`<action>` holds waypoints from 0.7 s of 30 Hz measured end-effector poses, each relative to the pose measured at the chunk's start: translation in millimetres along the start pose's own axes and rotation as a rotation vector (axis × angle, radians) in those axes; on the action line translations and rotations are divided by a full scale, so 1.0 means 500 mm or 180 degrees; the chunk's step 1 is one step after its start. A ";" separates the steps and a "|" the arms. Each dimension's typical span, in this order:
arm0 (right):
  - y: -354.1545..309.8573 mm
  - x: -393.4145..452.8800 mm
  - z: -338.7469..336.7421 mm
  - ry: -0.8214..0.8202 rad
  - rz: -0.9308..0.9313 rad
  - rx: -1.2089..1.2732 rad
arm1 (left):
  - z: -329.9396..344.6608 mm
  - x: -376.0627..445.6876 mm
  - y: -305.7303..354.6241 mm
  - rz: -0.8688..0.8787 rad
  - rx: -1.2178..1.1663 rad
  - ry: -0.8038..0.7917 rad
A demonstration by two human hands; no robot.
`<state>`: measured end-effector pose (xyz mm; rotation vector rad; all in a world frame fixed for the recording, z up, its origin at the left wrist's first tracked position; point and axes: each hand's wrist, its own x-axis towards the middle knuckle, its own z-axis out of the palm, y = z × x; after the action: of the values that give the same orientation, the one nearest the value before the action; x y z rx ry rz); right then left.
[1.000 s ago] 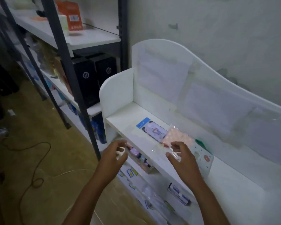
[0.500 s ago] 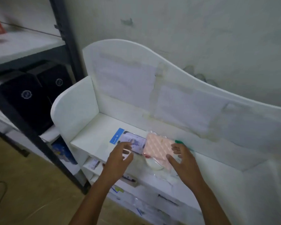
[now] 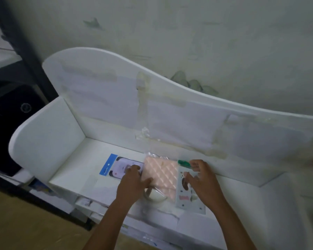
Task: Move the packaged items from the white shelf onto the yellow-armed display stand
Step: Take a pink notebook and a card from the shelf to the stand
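On the white shelf (image 3: 76, 170), the left hand (image 3: 132, 183) pinches the pink quilted package (image 3: 161, 174); the right hand (image 3: 204, 179) grips the pale printed package (image 3: 185, 199) beside it.

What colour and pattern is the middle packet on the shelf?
Pale pink with a quilted diamond pattern: the packet, seen in the head view.

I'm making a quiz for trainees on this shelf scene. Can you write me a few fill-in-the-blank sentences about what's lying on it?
1. The packet with the quilted diamond pattern is ____ in colour.
2. The phone-case packet left of it has a ____ header strip.
3. All the packets lie on the ____ shelf.
4. The left hand touches the quilted packet; the right hand is at the packet with the ____ top edge.

Missing words: pink; blue; white; green
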<state>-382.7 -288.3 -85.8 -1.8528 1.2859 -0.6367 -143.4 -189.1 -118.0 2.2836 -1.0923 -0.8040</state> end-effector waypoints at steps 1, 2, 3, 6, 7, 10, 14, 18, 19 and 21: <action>0.004 0.001 -0.004 0.0000 0.0050 -0.0002 | 0.004 0.007 0.001 -0.0049 0.0100 0.0003; 0.006 0.001 -0.008 0.0010 0.0080 -0.0010 | 0.009 0.012 0.003 -0.0100 0.0213 0.0024; 0.008 0.002 -0.010 0.0044 0.0077 -0.0037 | 0.013 0.016 0.002 -0.0150 0.0339 0.0050; 0.008 -0.003 -0.012 0.0140 0.0095 -0.0046 | 0.017 0.018 0.006 -0.0212 0.0436 0.0044; 0.007 -0.006 -0.012 0.0130 0.0131 -0.0043 | 0.016 0.019 0.007 -0.0234 0.0364 0.0026; 0.011 -0.013 -0.015 0.0089 0.0189 -0.0054 | 0.013 0.025 0.008 -0.0245 0.0147 -0.0012; 0.023 -0.021 -0.020 0.0238 0.0128 -0.0068 | 0.000 0.016 0.011 -0.0264 -0.0156 0.0163; 0.026 -0.030 -0.022 0.0211 0.0184 -0.0063 | -0.021 0.008 0.014 -0.0294 -0.0568 0.0461; 0.027 -0.031 -0.022 0.0213 0.0196 -0.0047 | -0.030 0.005 0.016 -0.0278 -0.0762 0.0513; 0.028 -0.034 -0.023 0.0230 0.0211 -0.0008 | -0.046 -0.001 0.017 -0.0256 -0.1229 0.0635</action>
<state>-405.1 -278.7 -90.4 -1.7958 1.3896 -0.6722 -132.3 -189.6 -96.1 2.0362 -0.6917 -0.7266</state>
